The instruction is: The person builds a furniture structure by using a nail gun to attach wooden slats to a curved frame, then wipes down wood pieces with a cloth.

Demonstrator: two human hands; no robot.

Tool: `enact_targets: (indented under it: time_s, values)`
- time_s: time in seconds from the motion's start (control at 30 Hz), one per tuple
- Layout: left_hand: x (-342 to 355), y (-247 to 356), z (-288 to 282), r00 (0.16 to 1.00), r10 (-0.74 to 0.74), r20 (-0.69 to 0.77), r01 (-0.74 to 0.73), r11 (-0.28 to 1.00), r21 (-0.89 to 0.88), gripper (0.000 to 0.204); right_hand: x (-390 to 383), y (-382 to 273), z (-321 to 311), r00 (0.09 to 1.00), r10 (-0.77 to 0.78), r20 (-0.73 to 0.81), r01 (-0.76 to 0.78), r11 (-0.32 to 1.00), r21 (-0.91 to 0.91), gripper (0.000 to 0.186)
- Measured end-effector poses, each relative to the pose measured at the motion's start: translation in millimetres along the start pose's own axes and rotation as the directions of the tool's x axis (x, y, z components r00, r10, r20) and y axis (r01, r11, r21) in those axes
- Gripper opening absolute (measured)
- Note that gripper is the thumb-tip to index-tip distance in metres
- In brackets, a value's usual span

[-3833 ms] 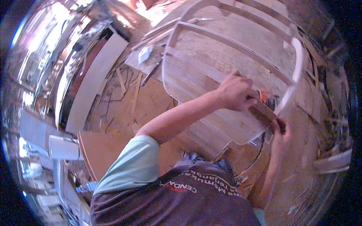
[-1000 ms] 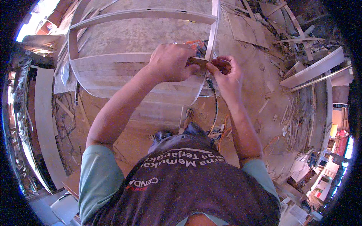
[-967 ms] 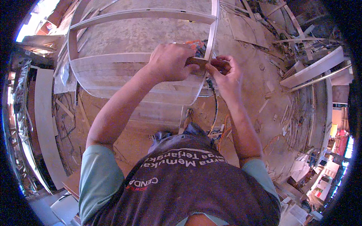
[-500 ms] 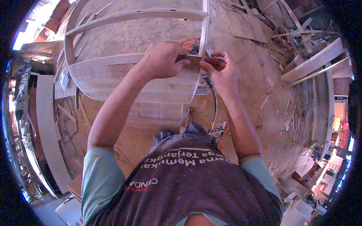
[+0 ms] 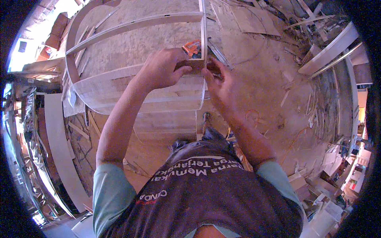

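Observation:
A large wooden frame (image 5: 135, 24) with a curved left end and several crosspieces lies in front of me. My left hand (image 5: 163, 70) is closed over the near crosspiece (image 5: 197, 63), close to where it meets the straight right rail (image 5: 204, 33). At that same corner, my right hand (image 5: 220, 81) is bent around the outer side of the rail, its thumb against the wood. Its fingertips are partly hidden, and I cannot tell whether a small piece sits in them. Just beyond my left fingers lies an orange and dark tool (image 5: 192, 47), partly covered by the frame.
A pale panel (image 5: 166, 93) fills the frame's near end. Long boards (image 5: 59, 146) lie at the left, and another board (image 5: 329, 51) juts in from the right. Wood scraps (image 5: 303, 119) litter the floor on the right. My foot (image 5: 207, 117) stands below the frame's near corner.
The frame and both hands sit slightly farther left in view. My right hand's fingers have drawn in closer around the rail; before, they were more spread. The cable by my right wrist is now hidden.

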State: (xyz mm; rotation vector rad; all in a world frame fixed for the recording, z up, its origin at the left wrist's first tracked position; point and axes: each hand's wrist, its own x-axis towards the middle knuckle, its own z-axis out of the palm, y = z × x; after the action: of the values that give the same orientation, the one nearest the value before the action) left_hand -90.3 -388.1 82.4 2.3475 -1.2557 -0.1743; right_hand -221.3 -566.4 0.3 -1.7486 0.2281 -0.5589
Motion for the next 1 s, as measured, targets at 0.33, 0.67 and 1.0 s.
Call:
enact_targets:
  time_s: [0.33, 0.67, 1.0]
  values:
    - [-1.3, -3.1, 1.2, 0.999, 0.033, 0.016, -0.033, 0.999, -0.007, 0.026, -5.8, -20.6, 12.4, 0.990, 0.098, -0.102, -0.078, 0.981, 0.179, 0.034]
    - [-0.6, 3.8, -2.7, 1.000, 0.012, 0.009, -0.012, 1.000, -0.004, 0.026, -16.1, 4.6, 3.0, 0.999, 0.049, -0.009, -0.049, 0.999, 0.000, 0.045]
    - [0.0, 2.2, -4.6, 0.999, 0.053, 0.013, -0.053, 0.998, -0.025, 0.023, -15.3, -22.6, 14.1, 0.991, 0.022, -0.130, -0.009, 0.996, 0.094, 0.040]
